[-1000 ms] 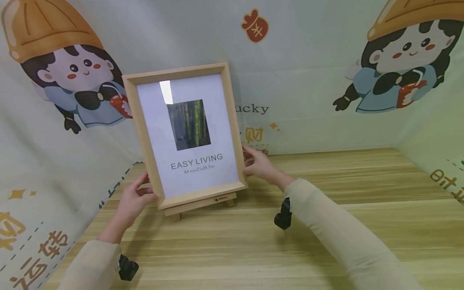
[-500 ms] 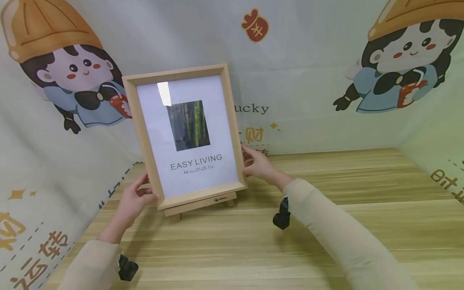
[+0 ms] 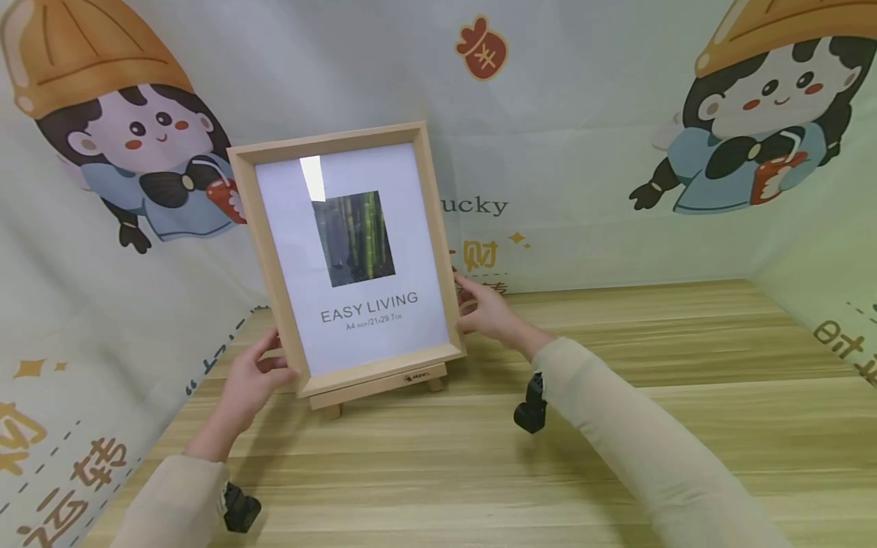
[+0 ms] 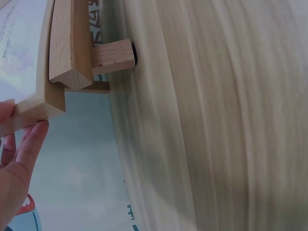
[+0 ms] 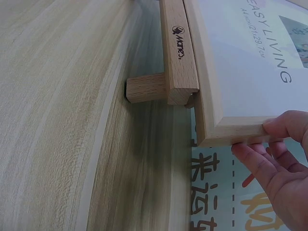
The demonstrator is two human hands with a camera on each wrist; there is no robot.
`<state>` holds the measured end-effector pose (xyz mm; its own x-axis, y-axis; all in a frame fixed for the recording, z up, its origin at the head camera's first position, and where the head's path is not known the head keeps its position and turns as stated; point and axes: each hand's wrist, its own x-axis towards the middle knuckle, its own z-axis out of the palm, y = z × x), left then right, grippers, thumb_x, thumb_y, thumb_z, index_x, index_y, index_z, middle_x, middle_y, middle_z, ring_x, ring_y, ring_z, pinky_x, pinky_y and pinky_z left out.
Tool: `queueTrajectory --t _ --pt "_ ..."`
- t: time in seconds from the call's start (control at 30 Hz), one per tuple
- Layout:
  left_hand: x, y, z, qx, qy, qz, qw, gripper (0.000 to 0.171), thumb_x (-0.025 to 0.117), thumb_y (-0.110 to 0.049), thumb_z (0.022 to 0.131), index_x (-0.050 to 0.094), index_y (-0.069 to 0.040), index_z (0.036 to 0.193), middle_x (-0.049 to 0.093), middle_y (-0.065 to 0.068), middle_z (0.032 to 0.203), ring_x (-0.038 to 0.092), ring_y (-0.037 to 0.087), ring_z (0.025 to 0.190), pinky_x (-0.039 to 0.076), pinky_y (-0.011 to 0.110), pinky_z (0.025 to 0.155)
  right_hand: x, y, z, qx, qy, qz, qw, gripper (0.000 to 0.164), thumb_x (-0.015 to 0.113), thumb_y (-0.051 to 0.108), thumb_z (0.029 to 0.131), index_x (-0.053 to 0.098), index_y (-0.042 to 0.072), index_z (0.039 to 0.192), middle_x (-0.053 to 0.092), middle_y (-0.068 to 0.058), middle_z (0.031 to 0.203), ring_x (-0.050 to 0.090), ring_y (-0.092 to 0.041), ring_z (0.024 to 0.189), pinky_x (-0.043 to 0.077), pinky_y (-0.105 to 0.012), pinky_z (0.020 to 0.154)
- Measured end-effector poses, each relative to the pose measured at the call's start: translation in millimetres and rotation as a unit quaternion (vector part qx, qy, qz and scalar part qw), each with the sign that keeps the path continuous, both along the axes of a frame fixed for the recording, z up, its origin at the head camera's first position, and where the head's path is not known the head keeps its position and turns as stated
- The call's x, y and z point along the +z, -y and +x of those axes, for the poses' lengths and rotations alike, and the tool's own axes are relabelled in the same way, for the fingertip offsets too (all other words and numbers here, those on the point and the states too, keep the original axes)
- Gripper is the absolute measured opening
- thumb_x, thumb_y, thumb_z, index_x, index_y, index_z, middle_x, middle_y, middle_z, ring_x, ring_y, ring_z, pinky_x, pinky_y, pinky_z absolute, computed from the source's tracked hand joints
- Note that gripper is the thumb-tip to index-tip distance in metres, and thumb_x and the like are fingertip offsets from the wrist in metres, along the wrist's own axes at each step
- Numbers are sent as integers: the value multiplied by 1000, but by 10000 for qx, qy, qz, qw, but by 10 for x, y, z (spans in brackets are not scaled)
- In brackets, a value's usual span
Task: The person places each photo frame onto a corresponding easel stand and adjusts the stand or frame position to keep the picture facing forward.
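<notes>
A light wooden picture frame (image 3: 296, 358) with a bamboo photo and the words EASY LIVING leans back on a small wooden easel (image 3: 377, 387). My left hand (image 3: 252, 379) pinches the frame's lower left side, thumb at the front edge and fingers along the outer side. On the opposite side my right hand (image 3: 488, 310) grips the frame with thumb in front, and its other fingers reach round the edge. In the right wrist view the easel's ledge (image 5: 179, 48) carries a printed logo, and the frame's bottom sits against it. The easel's back is hidden behind the frame.
The easel stands on a wood-grain table (image 3: 582, 457). Behind it hangs a pale cloth backdrop (image 3: 562, 152) with cartoon figures and lettering, which also lines both sides. A black wrist camera (image 3: 530, 405) hangs under the right sleeve, another black camera (image 3: 241, 508) by the left.
The frame has shifted very slightly left at its top. Both hands keep their hold on its sides, and the right forearm has edged slightly left.
</notes>
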<state>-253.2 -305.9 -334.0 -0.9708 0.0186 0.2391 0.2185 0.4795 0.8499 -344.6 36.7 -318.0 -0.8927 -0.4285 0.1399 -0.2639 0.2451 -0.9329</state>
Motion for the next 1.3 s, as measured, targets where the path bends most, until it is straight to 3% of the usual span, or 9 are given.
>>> queueTrajectory --t 0.7,1.0,1.3 --pt "-13 24 -3 59 123 8 9999 80 58 9 80 12 0 145 35 24 130 49 -9 84 47 10 72 14 38 9 -5 11 9 10000 85 54 -15 75 20 14 147 48 -19 112 55 -26 93 55 -32 74" --pt "-8 44 11 116 206 -6 9997 80 58 8 80 12 -1 145 34 23 130 48 -11 84 47 10 72 15 66 21 -39 11 133 9999 84 53 -15 74 20 12 147 47 -21 114 54 -33 99 55 -31 75" --pt "2 78 4 132 261 -67 9996 79 57 6 81 13 -2 146 34 22 131 48 -11 85 47 11 73 11 95 14 -87 64 182 9998 84 54 -15 74 19 12 147 46 -21 114 55 -29 97 55 -30 74"
